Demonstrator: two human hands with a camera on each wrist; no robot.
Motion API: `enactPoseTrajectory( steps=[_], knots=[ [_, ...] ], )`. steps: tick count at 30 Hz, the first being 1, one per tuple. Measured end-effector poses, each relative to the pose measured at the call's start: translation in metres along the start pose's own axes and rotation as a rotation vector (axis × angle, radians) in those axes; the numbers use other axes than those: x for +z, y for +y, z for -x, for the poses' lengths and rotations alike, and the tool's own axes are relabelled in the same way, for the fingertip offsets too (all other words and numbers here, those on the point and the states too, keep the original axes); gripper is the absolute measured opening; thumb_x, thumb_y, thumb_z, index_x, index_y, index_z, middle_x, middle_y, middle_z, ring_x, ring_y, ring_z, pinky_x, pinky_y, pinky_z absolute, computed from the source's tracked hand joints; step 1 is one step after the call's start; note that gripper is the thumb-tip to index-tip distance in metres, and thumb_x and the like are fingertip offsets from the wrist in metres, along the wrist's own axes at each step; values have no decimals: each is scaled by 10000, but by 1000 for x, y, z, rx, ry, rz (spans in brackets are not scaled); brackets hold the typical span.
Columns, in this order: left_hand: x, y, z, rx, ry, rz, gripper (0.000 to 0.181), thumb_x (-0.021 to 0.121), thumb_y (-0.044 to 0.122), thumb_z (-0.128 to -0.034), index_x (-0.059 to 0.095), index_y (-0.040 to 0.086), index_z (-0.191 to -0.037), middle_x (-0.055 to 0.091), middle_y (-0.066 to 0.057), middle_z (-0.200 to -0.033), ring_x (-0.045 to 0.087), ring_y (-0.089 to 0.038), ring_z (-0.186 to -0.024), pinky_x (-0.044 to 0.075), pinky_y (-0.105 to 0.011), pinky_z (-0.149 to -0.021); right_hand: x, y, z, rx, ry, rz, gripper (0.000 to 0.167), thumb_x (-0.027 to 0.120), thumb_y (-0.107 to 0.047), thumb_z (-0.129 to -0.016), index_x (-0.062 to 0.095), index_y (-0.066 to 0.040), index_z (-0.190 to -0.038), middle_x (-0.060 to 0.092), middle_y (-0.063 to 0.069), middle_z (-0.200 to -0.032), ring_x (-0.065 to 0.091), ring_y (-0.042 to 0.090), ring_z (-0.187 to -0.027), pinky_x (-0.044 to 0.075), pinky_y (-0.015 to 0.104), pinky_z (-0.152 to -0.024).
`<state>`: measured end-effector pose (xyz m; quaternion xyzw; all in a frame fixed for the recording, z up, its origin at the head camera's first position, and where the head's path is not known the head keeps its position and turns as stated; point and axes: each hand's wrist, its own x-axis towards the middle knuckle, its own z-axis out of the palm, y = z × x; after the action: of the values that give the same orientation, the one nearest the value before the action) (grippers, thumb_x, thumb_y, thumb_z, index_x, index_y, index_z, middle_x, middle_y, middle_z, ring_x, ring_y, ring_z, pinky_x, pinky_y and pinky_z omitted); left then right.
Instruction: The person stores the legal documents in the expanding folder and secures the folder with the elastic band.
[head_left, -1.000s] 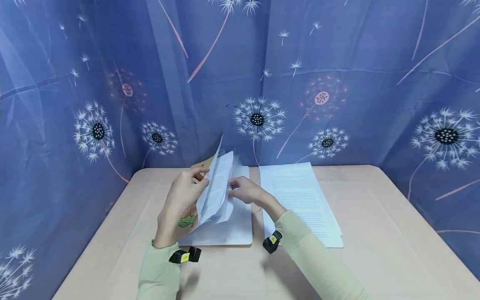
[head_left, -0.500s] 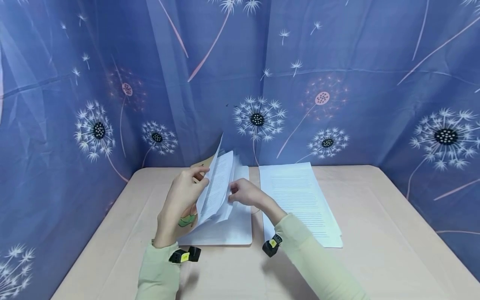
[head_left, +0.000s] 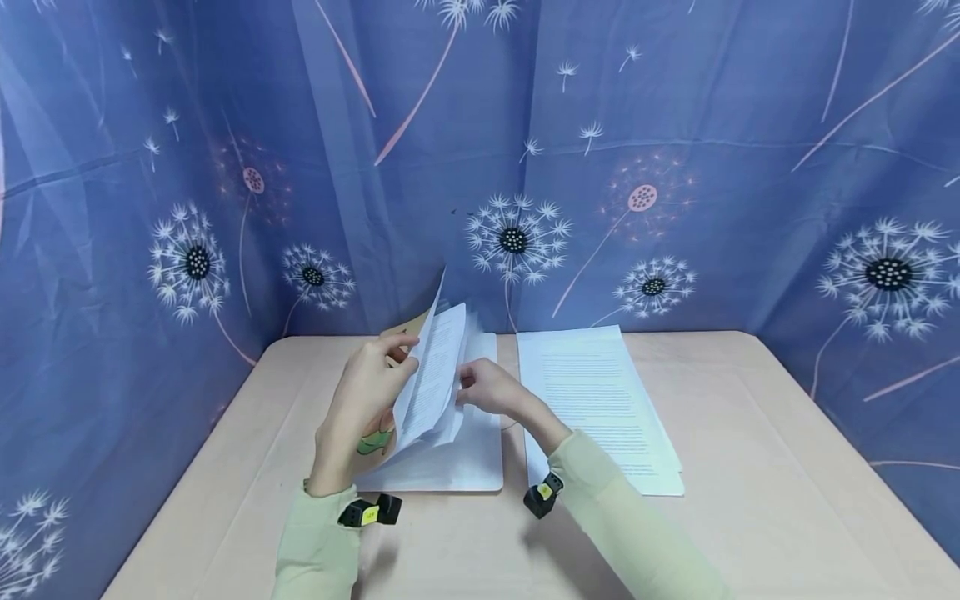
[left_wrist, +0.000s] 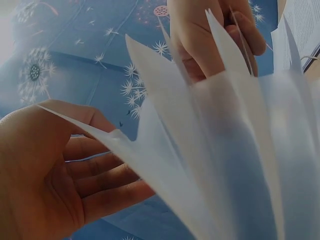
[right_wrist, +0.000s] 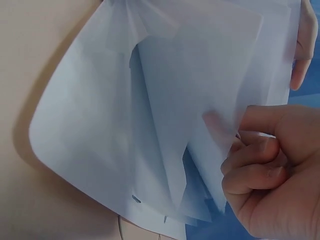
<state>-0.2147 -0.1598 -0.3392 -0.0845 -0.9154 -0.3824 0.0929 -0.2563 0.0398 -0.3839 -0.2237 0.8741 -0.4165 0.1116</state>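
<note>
A display folder (head_left: 472, 467) lies opened on the table, with a brown cover (head_left: 375, 442) bearing a cartoon picture. Its translucent sleeves (left_wrist: 235, 130) stand up, fanned apart, and a printed sheet (head_left: 435, 375) shows among them. At the raised left side, my left hand (head_left: 367, 375) holds the cover and first leaves between thumb and fingers. From the right, my right hand (head_left: 491, 387) pinches a sleeve's edge; in the right wrist view its index fingertip shows through the translucent sheet (right_wrist: 205, 75), while the other fingers curl. The right thumb is mostly hidden.
A stack of printed paper (head_left: 600, 400) lies just right of the folder, partly under my right forearm. A thin cord (head_left: 510, 422) runs out by the folder's right edge. Behind the pale table (head_left: 750, 467) hangs a blue dandelion curtain (head_left: 420, 208).
My right hand has shifted very slightly, its fingers curling closer at the sleeves' edge. The left hand, folder and paper stack stay as they were.
</note>
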Motion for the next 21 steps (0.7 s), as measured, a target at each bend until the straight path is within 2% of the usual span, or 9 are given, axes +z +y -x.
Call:
enactPoseTrajectory(
  steps=[6, 11, 13, 17, 21],
  knots=[
    [0, -2, 0, 6, -13, 1, 379, 544, 224, -946, 656, 141, -1298, 681, -65, -989, 564, -166, -621, 451, -316, -547, -3, 5, 10, -28, 65, 19, 263, 639, -132, -897, 718, -29, -1126, 699, 89, -993, 597, 175, -934, 458, 284, -827],
    [1, -3, -1, 11, -13, 9, 382, 541, 217, -938, 659, 141, -1293, 682, -67, -984, 567, -167, -619, 462, -328, -562, -7, 10, 19, -22, 120, -4, 331, 637, -164, -924, 680, -41, -1228, 688, 85, -1040, 600, 224, -1006, 462, 310, -820],
    [2, -3, -2, 14, -7, 8, 380, 542, 213, -934, 662, 142, -1288, 683, -63, -978, 566, -169, -610, 464, -328, -561, -10, 11, 23, -27, 136, -17, 350, 638, -162, -925, 671, -45, -1254, 689, 83, -1038, 601, 211, -972, 458, 295, -796],
    [2, -4, -3, 16, -3, 7, 384, 537, 204, -932, 662, 142, -1290, 684, -65, -984, 572, -164, -618, 463, -322, -572, -17, 15, 31, -24, 139, -43, 362, 631, -159, -934, 658, -50, -1278, 678, 73, -1040, 560, 150, -795, 447, 264, -675],
    [1, -4, -3, 4, -12, 5, 392, 533, 207, -935, 653, 148, -1304, 678, -64, -1006, 567, -163, -624, 456, -319, -581, -24, 19, 40, 3, 136, -68, 353, 624, -176, -947, 656, -81, -1285, 670, 73, -1066, 573, 133, -731, 461, 268, -586]
  ],
)
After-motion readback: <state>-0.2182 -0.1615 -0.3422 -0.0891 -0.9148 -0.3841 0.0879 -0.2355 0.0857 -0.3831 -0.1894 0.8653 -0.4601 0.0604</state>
